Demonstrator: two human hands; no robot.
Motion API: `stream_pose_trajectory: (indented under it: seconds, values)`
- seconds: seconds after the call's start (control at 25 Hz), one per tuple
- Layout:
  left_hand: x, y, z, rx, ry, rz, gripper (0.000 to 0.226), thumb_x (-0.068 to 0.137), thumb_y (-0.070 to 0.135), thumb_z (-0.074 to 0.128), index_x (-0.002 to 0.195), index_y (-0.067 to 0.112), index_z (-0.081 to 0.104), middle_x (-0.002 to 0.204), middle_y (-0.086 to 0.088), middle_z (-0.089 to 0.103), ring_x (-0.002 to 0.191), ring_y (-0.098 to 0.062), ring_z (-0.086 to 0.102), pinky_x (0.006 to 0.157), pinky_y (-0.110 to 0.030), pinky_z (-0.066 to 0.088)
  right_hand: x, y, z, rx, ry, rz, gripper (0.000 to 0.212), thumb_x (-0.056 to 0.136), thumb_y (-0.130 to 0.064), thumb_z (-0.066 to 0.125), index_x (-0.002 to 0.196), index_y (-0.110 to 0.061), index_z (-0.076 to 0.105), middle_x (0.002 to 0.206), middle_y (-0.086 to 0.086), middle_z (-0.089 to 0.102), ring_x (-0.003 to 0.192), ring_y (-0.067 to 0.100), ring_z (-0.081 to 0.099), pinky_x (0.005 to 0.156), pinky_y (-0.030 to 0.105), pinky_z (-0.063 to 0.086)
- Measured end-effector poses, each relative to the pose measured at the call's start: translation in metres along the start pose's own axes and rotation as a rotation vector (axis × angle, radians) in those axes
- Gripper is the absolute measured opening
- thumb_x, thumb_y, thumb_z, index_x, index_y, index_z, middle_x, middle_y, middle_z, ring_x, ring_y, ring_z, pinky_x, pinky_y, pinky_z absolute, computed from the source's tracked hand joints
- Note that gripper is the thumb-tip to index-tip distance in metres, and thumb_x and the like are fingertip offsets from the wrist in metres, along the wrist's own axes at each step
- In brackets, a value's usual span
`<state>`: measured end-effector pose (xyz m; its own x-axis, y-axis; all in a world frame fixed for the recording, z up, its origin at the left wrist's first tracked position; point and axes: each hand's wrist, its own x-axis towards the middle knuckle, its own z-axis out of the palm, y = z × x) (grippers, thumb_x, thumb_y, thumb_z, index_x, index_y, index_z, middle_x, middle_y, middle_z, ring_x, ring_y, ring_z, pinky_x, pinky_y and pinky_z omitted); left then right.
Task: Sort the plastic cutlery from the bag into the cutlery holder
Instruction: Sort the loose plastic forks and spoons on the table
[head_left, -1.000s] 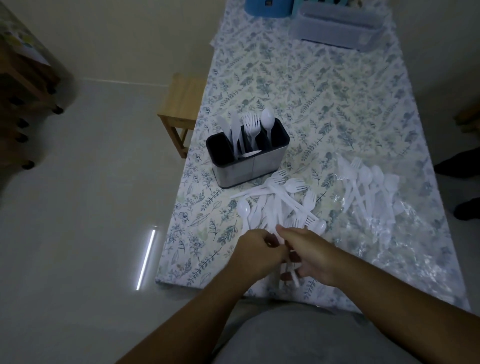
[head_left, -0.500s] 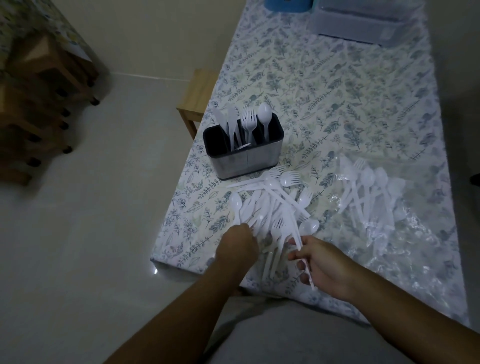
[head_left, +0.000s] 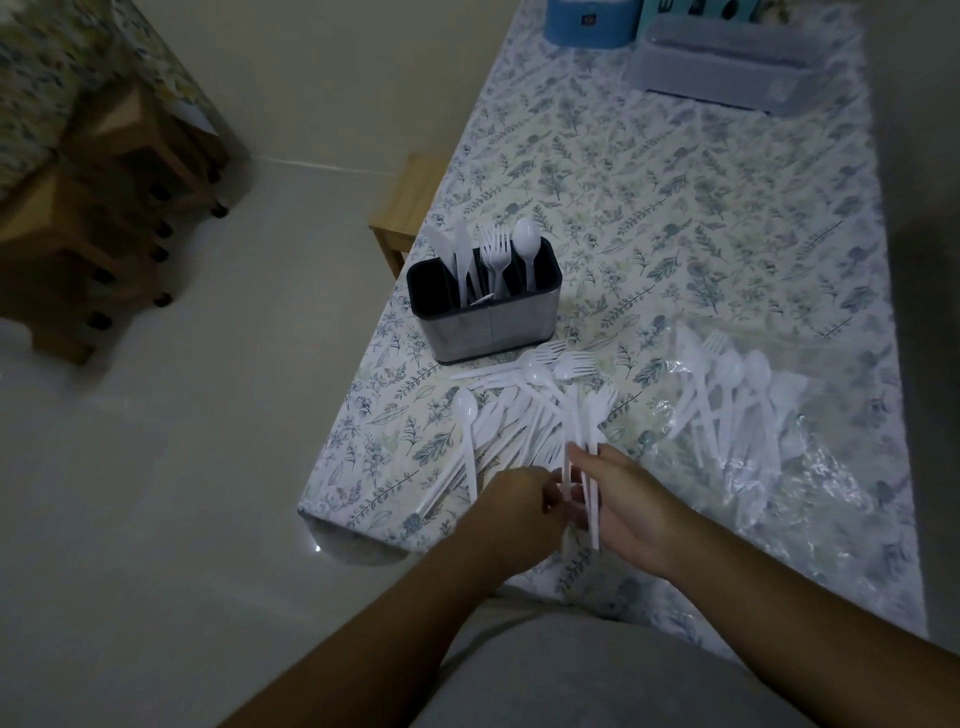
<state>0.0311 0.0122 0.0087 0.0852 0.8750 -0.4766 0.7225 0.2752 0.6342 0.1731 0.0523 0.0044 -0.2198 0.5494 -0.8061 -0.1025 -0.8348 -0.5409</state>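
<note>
A dark-rimmed metal cutlery holder (head_left: 488, 332) stands near the table's left edge with white knives, forks and a spoon upright in separate compartments. In front of it lies a loose pile of white plastic cutlery (head_left: 514, 415). My right hand (head_left: 634, 509) grips two or three white pieces by their handles, their heads pointing up toward the holder. My left hand (head_left: 514, 514) touches the lower ends of those handles, fingers curled on one. A clear plastic bag (head_left: 753, 415) with more cutlery lies to the right.
The floral tablecloth (head_left: 675, 218) covers the table. A grey lidded box (head_left: 727, 67) and a blue container (head_left: 587, 21) stand at the far end. A wooden stool (head_left: 405, 213) sits by the table's left edge; stacked wooden furniture (head_left: 93, 208) stands across the floor.
My right hand has lifted a few pieces out of the pile and holds them upright. My left hand moved right from the pile's edge to meet their handles.
</note>
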Motion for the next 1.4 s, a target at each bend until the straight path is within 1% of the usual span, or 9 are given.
stream_pose_trajectory:
  seconds: [0.12,0.24,0.44,0.64,0.8,0.96,1.12,1.24,1.4]
  values:
    - [0.005,-0.004,-0.005,-0.003,0.068,0.019,0.027,0.093,0.039,0.062,0.082,0.016,0.067,0.07,0.004,0.064,0.06,-0.007,0.057,0.055,-0.023,0.044,0.004,0.002,-0.002,-0.14,0.084,-0.032,0.021,0.104,-0.014,0.054,0.113,-0.001,0.067,0.089,0.015,0.067,0.082,0.027,0.061,0.069,0.036,0.049]
    - [0.024,-0.02,-0.011,0.022,0.22,-0.088,0.02,0.096,0.034,0.058,0.087,0.016,0.062,0.077,0.002,0.064,0.066,-0.01,0.061,0.058,-0.026,0.051,0.0,0.002,-0.006,-0.058,0.085,0.025,0.017,0.105,-0.012,0.048,0.108,-0.002,0.062,0.079,0.013,0.06,0.068,0.024,0.058,0.055,0.034,0.048]
    - [0.054,-0.033,-0.01,0.165,0.158,-0.153,0.025,0.088,0.031,0.066,0.079,0.008,0.065,0.07,-0.004,0.066,0.065,-0.018,0.063,0.06,-0.03,0.055,-0.006,0.008,-0.013,0.07,0.178,0.101,0.01,0.096,-0.017,0.049,0.091,-0.011,0.055,0.072,0.005,0.049,0.052,0.015,0.038,0.048,0.027,0.031]
    - [0.033,-0.042,-0.017,0.047,0.177,-0.14,0.034,0.088,0.024,0.067,0.067,-0.003,0.062,0.053,-0.008,0.053,0.045,-0.014,0.045,0.046,-0.022,0.042,-0.007,0.004,-0.012,0.061,0.169,0.085,0.022,0.099,-0.013,0.056,0.118,-0.007,0.063,0.065,0.003,0.047,0.055,0.017,0.042,0.053,0.03,0.037]
    - [0.008,-0.034,-0.017,-0.103,0.176,-0.141,0.038,0.088,0.031,0.069,0.059,0.007,0.062,0.047,0.001,0.052,0.04,-0.007,0.042,0.044,-0.019,0.038,-0.004,0.001,0.004,0.144,0.116,0.101,0.025,0.101,-0.016,0.056,0.124,-0.009,0.061,0.077,0.008,0.058,0.064,0.02,0.055,0.058,0.034,0.047]
    - [-0.005,-0.015,-0.009,-0.177,0.056,-0.014,0.025,0.086,0.033,0.072,0.067,0.018,0.074,0.061,-0.001,0.069,0.052,-0.017,0.059,0.05,-0.025,0.045,0.003,0.003,0.013,0.154,0.031,0.084,0.029,0.099,-0.023,0.065,0.12,-0.004,0.058,0.089,0.014,0.06,0.066,0.023,0.059,0.057,0.034,0.053]
    - [0.006,-0.022,-0.013,-0.012,0.157,0.037,0.038,0.094,0.045,0.059,0.071,0.015,0.064,0.065,0.0,0.063,0.056,-0.01,0.053,0.056,-0.026,0.046,0.006,0.0,0.012,0.1,0.112,0.07,0.014,0.101,-0.018,0.058,0.106,-0.005,0.059,0.07,0.007,0.058,0.06,0.02,0.056,0.055,0.032,0.05]
    - [0.022,-0.038,-0.02,0.144,0.235,-0.036,0.031,0.094,0.033,0.059,0.115,0.012,0.061,0.106,-0.004,0.064,0.091,-0.016,0.062,0.078,-0.03,0.056,0.005,-0.005,0.007,0.216,0.171,0.038,0.016,0.103,-0.011,0.047,0.113,-0.009,0.059,0.077,0.008,0.052,0.06,0.021,0.05,0.054,0.034,0.045]
    - [0.036,-0.038,-0.017,0.271,0.172,-0.09,0.042,0.09,0.032,0.063,0.121,0.007,0.051,0.114,-0.01,0.055,0.103,-0.026,0.06,0.081,-0.036,0.054,0.002,-0.003,0.002,0.206,0.199,-0.02,0.02,0.101,-0.011,0.046,0.115,-0.013,0.06,0.079,0.006,0.052,0.06,0.017,0.043,0.053,0.031,0.037]
